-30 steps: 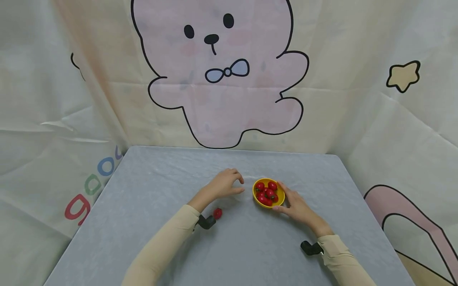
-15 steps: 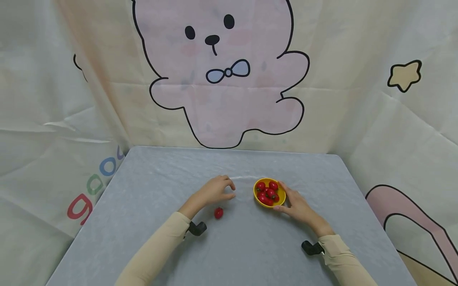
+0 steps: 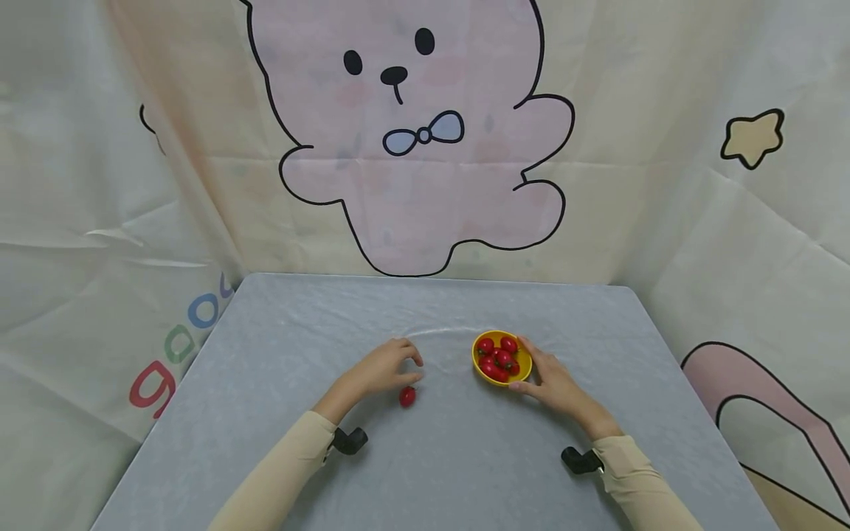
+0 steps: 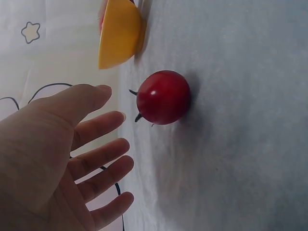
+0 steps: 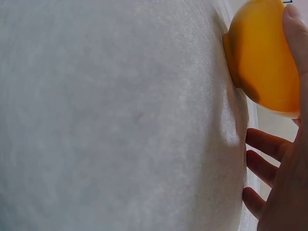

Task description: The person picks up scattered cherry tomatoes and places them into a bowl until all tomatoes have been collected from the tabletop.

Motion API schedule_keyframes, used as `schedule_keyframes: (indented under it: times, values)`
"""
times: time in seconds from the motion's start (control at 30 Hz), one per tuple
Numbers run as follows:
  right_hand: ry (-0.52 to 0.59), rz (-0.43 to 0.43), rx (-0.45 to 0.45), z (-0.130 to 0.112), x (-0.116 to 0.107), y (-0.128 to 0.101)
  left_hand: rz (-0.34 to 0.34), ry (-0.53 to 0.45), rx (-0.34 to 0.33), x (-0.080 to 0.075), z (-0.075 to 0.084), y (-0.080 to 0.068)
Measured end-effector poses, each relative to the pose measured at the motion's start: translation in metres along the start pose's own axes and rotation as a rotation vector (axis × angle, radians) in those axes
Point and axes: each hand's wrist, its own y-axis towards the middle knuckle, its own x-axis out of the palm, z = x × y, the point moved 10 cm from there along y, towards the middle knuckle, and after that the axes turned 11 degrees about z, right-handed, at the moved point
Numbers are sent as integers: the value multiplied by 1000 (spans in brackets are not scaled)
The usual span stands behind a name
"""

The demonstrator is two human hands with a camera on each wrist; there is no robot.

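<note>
Pickup was the step: your left hand [image 3: 380,369] hovered, fingers [image 4: 103,126] spread and empty, beside the loose cherry tomato [image 3: 407,397]; closing around it likely came next, while your right hand [image 3: 554,383] cupped the yellow bowl [image 3: 522,361].

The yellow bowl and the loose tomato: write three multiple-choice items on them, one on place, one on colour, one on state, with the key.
1. Where does the loose tomato lie?
A. in the bowl
B. on the table, beside the left hand
C. in the right hand

2. What colour is the bowl?
A. yellow
B. blue
C. white

3. How is the left hand in relation to the loose tomato?
A. it pinches it
B. it presses it flat
C. it is near it, fingers apart, no grip on it

Key:
1 B, the head view shows it on the grey table close under the left hand's fingers.
2 A, its rim and wall show yellow in every view, with the right hand at its side.
3 C, the left wrist view shows a gap between the fingers and the tomato.
</note>
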Motion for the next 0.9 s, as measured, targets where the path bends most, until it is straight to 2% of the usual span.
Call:
schedule_keyframes:
  times: [0.4, 0.7, 0.9]
  values:
    - [3, -11, 14, 0, -1, -1, 33, -13, 45, -3, 0, -13]
    - [0, -16, 17, 1, 0, -1, -11, -24, -10, 4, -4, -22]
    - [-3, -11, 8, 1, 1, -1, -8, -43, -28, 7, -7, -27]
